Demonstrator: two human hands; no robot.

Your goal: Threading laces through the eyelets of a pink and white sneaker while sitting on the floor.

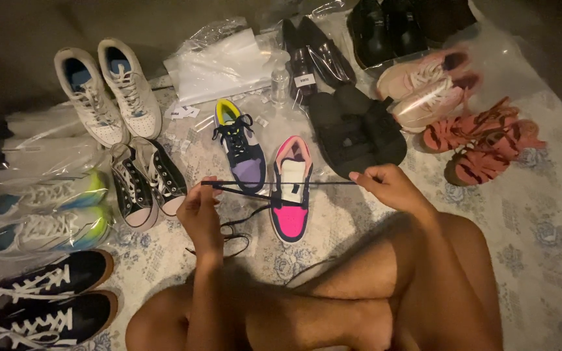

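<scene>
my left hand point(200, 211) and right hand point(385, 185) pinch the dark shoelace point(281, 184) taut above the pink sneaker point(291, 195). risk, as i judge it: a loosened pinch drops one end.

Pretty dim shot overall, warm yellowish-brown cast like one weak indoor lamp. The brightest patch is the middle and right of the floor covering point(541, 247), and it falls off hard toward the top left corner, which is basically murk. The black slippers point(359, 130) and dark dress shoes point(313, 58) lose nearly all detail. The clear plastic bags point(222, 62) catch soft glare and pale reflections. The legs throw a broad soft shadow across the floor in front. Slightly grainy and soft everywhere, with wide-angle stretch near the edges; the thin black lace point(281, 184) stays readable.
</scene>
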